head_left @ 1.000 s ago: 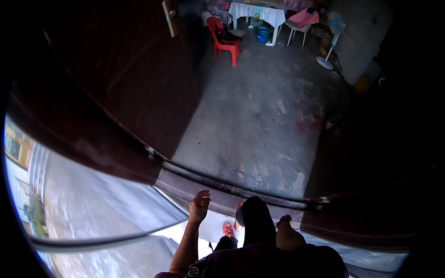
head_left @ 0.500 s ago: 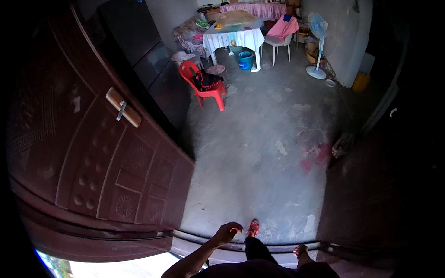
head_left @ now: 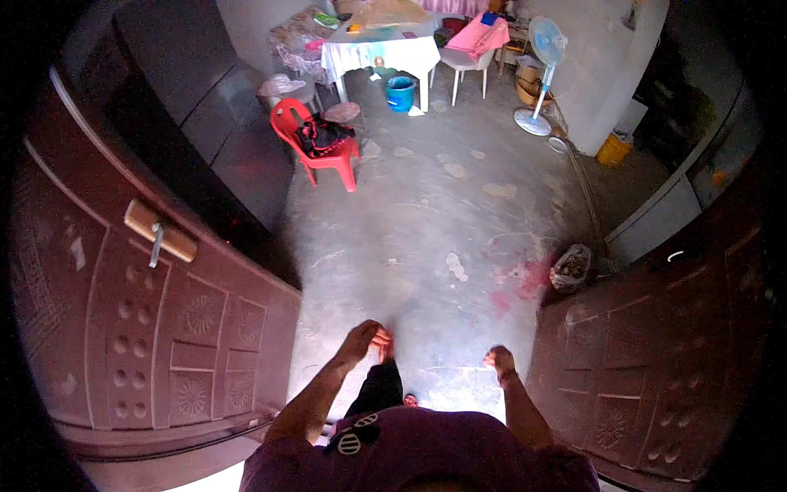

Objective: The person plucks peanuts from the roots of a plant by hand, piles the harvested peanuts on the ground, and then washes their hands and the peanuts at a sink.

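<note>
My left hand (head_left: 366,342) is raised in front of my body, its fingers bent loosely and slightly apart, with nothing seen in it. Lower on the right, my right hand (head_left: 499,362) hangs with its fingers curled in; no object shows in it. Neither hand touches anything. The brown panelled door leaf (head_left: 215,336) with a metal handle (head_left: 157,244) stands to the left of my left arm. A second brown door leaf (head_left: 623,373) is on the right, nearest to my right hand. One foot in a red shoe (head_left: 411,400) shows below.
Ahead on the grey concrete floor (head_left: 410,246) stands a red plastic chair (head_left: 334,170) holding a black bag (head_left: 321,135). Farther off are a table with a white cloth (head_left: 377,59), a blue bucket (head_left: 400,94) and a standing fan (head_left: 541,78). A plastic bag (head_left: 570,267) lies by the right door.
I have moved forward over the threshold into the room. My left hand appears farther up and left; my right hand has come up more fully into view. The right door leaf now shows clearly.
</note>
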Available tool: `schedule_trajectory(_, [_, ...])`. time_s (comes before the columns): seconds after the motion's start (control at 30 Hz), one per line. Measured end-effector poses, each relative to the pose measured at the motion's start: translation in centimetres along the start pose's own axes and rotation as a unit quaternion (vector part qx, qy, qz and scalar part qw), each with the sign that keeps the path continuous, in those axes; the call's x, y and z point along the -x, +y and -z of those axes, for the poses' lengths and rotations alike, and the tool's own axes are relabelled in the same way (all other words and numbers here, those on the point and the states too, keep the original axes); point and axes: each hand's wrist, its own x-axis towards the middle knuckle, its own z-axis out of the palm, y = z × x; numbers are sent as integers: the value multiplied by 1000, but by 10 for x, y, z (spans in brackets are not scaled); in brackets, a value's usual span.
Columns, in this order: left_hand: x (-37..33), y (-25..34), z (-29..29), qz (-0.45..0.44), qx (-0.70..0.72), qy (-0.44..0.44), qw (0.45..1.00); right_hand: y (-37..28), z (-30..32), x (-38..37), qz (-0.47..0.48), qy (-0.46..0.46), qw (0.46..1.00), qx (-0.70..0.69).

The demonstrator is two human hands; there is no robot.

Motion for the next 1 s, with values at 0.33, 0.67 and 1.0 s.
schedule_trajectory(0.33, [-224, 126, -37, -23, -94, -109, 989, -265, -34, -77, 202, -4, 979, -6])
schedule_trajectory(0.67, [-388, 198, -247, -56, -136, -452, 880, -342, 96, -117, 201, 204, 954, 92])
schedule_trajectory(1.0, [-532, 256, -360, -28, -136, -401, 905, -413, 268, -216, 211, 177, 888, 369])
